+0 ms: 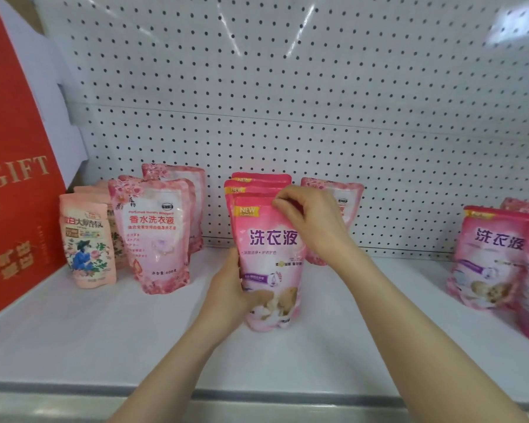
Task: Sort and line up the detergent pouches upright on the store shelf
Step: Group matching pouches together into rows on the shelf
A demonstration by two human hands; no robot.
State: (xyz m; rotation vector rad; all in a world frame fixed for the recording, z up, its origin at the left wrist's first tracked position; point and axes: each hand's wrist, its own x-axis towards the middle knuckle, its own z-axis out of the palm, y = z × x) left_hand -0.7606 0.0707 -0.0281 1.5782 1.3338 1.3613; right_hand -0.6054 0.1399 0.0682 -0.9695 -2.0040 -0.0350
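The front pink plastic detergent pouch with a yellow NEW tag and purple characters [269, 257] stands upright near the middle of the white metal store shelf [89, 337]. Two more pink pouches of the same print [257, 182] stand directly behind it, with only their top strips showing.

The left hand [228, 293] grips the front pouch low on its left edge, its thumb curled across the picture at the foot of the pack. Its other fingers pass round the back and are hidden. The right hand [309, 218] pinches the upper right corner with its fingertips bent over the top seal, covering that part of the print.

Behind the right hand a lone pale pink floral pouch [350, 195] stands close to the white pegboard back panel [287, 87], mostly hidden by the hand and wrist.

To the left, well apart, stands a cluster of pale pink floral pouches with red characters [155, 236]; how many there are cannot be told. Just beside them is a peach pouch showing a figure in blue [86, 245], and the packs behind it are hard to make out. A red cardboard gift box with gold lettering [16, 178] is cut off by the left edge.

At far right, blurred pink pouches with purple characters [492, 261] run out of frame
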